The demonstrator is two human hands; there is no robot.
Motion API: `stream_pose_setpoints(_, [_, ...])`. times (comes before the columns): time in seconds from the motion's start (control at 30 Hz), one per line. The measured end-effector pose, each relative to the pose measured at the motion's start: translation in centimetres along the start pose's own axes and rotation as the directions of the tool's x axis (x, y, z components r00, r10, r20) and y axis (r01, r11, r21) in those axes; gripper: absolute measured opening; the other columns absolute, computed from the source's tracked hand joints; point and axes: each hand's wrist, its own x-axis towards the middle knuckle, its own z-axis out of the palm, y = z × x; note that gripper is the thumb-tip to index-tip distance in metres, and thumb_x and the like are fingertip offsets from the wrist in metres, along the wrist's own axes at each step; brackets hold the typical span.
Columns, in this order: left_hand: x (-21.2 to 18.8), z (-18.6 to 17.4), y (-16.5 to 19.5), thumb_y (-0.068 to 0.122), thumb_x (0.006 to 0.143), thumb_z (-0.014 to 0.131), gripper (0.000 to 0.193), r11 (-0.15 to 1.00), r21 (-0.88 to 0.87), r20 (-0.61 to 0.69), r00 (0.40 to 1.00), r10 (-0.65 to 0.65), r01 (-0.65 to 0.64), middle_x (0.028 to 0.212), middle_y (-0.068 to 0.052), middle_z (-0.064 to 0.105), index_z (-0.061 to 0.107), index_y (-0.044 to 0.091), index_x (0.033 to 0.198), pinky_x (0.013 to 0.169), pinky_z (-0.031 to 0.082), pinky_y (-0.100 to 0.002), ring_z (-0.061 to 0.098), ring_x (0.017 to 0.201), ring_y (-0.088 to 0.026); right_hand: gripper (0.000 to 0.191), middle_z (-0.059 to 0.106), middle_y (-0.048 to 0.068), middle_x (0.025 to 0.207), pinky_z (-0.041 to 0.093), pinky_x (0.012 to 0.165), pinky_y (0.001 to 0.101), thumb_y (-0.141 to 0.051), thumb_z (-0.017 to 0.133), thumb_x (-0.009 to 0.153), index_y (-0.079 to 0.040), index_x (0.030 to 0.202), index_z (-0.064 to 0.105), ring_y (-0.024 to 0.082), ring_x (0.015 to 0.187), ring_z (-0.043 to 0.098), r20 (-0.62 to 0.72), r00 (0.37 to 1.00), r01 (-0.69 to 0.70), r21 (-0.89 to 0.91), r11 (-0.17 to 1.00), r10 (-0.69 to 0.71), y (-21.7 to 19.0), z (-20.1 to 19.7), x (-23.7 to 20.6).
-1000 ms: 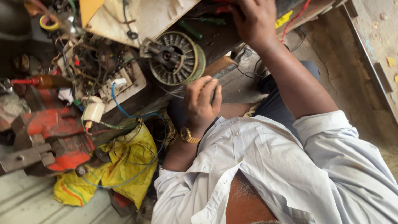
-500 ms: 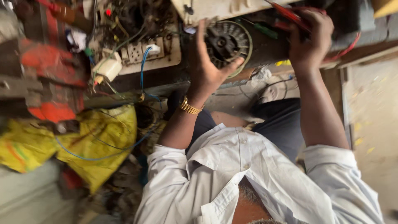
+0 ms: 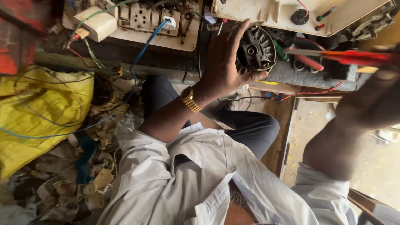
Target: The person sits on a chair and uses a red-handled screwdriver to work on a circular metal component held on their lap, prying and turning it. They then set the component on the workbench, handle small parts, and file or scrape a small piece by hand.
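My left hand [image 3: 225,62], with a gold watch [image 3: 189,100] on its wrist, grips the rim of a round black motor part [image 3: 256,49] at the edge of the workbench [image 3: 291,73], fingers over the top and thumb below. At the right edge my right hand [image 3: 389,68] is blurred. It seems closed on a red-handled tool [image 3: 346,56] whose metal shaft points left toward the motor part. My white shirt sleeves fill the bottom of the view.
A cream switch and socket board [image 3: 154,21] with a blue wire [image 3: 137,54] and a white adapter [image 3: 96,23] lies at the top left. A cream panel [image 3: 316,12] lies at the top right. A yellow bag [image 3: 37,112] and scrap litter the floor on the left.
The view has shifted and come closer. My left hand stays on the round motor part. My right arm has swung out to the right edge with the red tool.
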Motion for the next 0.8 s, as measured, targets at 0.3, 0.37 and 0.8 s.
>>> stream_pose_setpoints(0.3, [0.2, 0.1, -1.2, 0.077, 0.089, 0.078, 0.107, 0.996, -0.029, 0.029, 0.996, 0.090, -0.089, 0.158, -0.010, 0.042, 0.031, 0.013, 0.161, 0.116, 0.035, -0.045, 0.050, 0.136, -0.027, 0.055, 0.051, 0.014, 0.144, 0.059, 0.092, 0.0305, -0.007, 0.059, 0.123, -0.015, 0.159, 0.019, 0.023, 0.109, 0.063, 0.167, 0.974, -0.192, 0.230, 0.954, 0.155, -4.7, 4.7, 2.1])
stream_pose_setpoints(0.37, [0.2, 0.4, -1.5, 0.075, 0.090, 0.078, 0.102, 0.995, -0.029, 0.041, 0.994, 0.096, -0.095, 0.157, -0.009, 0.042, 0.034, 0.016, 0.160, 0.114, 0.035, -0.045, 0.050, 0.134, -0.027, 0.056, 0.050, 0.014, 0.145, 0.059, 0.094, 0.0309, -0.006, 0.059, 0.123, -0.016, 0.160, 0.019, 0.022, 0.112, 0.062, 0.183, 0.972, -0.186, 0.200, 0.962, 0.150, -4.1, 4.8, 2.2])
stream_pose_setpoints(0.8, [0.0, 0.0, -1.5, 0.069, 0.091, 0.082, 0.085, 0.995, -0.050, 0.095, 0.991, 0.090, -0.086, 0.161, -0.012, 0.039, 0.049, 0.014, 0.147, 0.120, 0.031, -0.051, 0.045, 0.143, -0.030, 0.044, 0.047, 0.017, 0.142, 0.059, 0.097, 0.0327, -0.004, 0.057, 0.124, -0.008, 0.151, 0.023, 0.025, 0.110, 0.065, 0.221, 0.962, -0.207, 0.208, 0.956, 0.160, -3.3, 5.5, 2.5])
